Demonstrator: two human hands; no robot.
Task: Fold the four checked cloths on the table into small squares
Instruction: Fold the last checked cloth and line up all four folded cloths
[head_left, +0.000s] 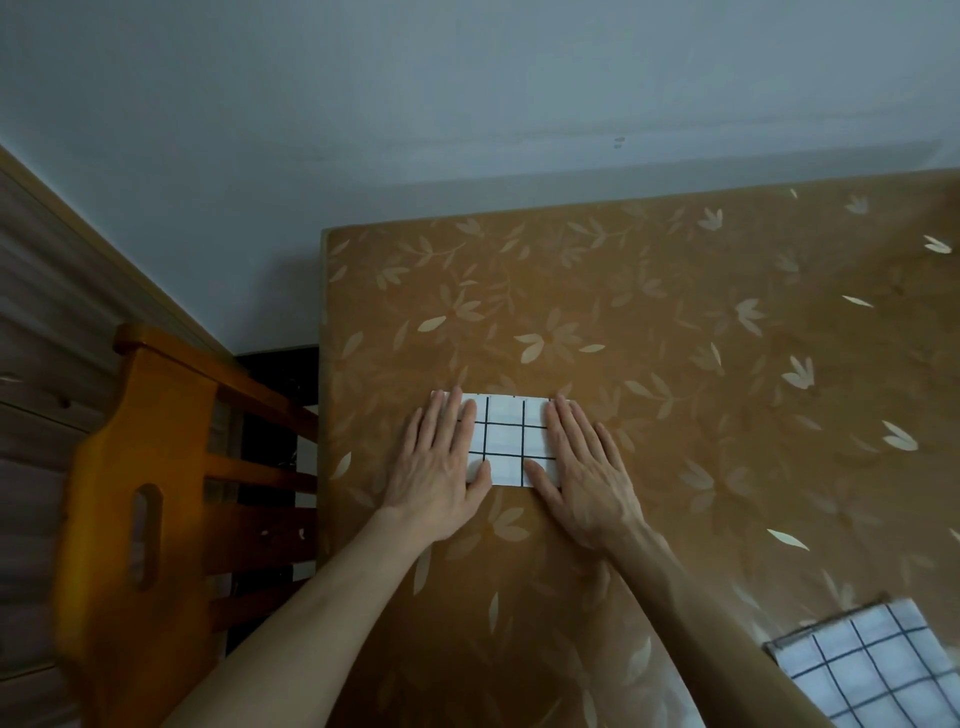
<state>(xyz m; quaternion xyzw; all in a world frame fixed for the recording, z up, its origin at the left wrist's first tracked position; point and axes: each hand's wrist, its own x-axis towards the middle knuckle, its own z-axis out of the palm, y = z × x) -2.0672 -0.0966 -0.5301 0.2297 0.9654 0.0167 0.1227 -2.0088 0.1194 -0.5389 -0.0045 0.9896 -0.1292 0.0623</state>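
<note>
A white cloth with a black check (506, 441), folded to a small rectangle, lies flat near the left side of the table (675, 322). My left hand (441, 467) presses its left end with straight fingers. My right hand (582, 467) lies flat on its right end in the same way. Only the middle strip of the cloth shows between the hands. Another checked cloth (872, 670), larger and unfolded, lies at the bottom right corner of the view, partly cut off by the frame edge.
The table carries a tan covering with a pale leaf pattern. An orange wooden chair (150, 493) stands just left of the table's left edge. A pale wall runs behind the table's far edge. Wood flooring shows at the far left.
</note>
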